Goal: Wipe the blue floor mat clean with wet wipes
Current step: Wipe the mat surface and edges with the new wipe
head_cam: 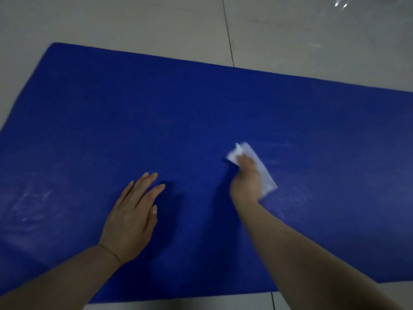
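The blue floor mat (201,104) fills most of the view, lying flat on the tiled floor. My right hand (245,180) presses a white wet wipe (261,168) onto the mat right of centre; the wipe sticks out beyond the fingertips and along the hand's right side. The hand is blurred, so its finger pose is unclear. My left hand (134,215) lies flat on the mat to the left, fingers straight and spread, holding nothing. Pale whitish smears show on the mat at the left (33,202) and to the right of the wipe (286,157).
Light grey floor tiles (134,23) surround the mat, with a dark grout line (228,32) running away at the top. Something shiny and transparent (342,5) glints at the top right corner. A strip of bare floor (178,306) shows below the mat's near edge.
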`<state>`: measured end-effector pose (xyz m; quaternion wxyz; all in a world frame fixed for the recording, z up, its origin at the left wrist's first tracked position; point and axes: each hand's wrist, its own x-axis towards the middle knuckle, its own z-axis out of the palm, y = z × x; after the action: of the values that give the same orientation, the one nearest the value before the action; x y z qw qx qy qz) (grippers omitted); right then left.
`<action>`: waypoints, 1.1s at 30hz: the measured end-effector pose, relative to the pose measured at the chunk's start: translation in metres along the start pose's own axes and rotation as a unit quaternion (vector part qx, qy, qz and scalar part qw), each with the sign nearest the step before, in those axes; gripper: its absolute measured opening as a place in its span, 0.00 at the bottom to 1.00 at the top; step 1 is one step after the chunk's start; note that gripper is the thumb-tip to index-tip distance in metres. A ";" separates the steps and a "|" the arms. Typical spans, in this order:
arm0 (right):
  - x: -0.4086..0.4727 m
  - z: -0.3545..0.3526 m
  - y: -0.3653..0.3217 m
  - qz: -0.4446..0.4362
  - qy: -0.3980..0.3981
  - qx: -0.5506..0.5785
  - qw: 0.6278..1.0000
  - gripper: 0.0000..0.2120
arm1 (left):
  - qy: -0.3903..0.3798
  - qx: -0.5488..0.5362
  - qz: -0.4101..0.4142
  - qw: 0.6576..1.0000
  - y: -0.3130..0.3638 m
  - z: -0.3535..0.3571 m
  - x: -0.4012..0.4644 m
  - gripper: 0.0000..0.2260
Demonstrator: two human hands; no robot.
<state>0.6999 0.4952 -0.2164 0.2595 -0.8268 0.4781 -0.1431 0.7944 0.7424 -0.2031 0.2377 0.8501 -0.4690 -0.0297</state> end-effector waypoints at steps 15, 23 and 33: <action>-0.079 -0.066 0.039 -0.220 -0.311 0.170 0.909 0.09 | 0.039 -0.054 -0.062 0.996 0.025 0.002 0.022 0.21; -0.099 -0.061 0.079 -0.013 -0.013 0.005 1.000 0.19 | -0.058 0.066 -0.009 0.996 0.032 0.037 -0.002 0.20; -0.169 -0.003 0.046 -0.300 -0.043 -0.021 0.953 0.12 | -0.010 -0.004 -0.067 0.998 0.020 0.027 -0.001 0.21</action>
<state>0.5805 0.6218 -0.2376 0.2078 -0.9427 0.1993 -0.1685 0.7711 0.7239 -0.2183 0.2339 0.8784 -0.4129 -0.0558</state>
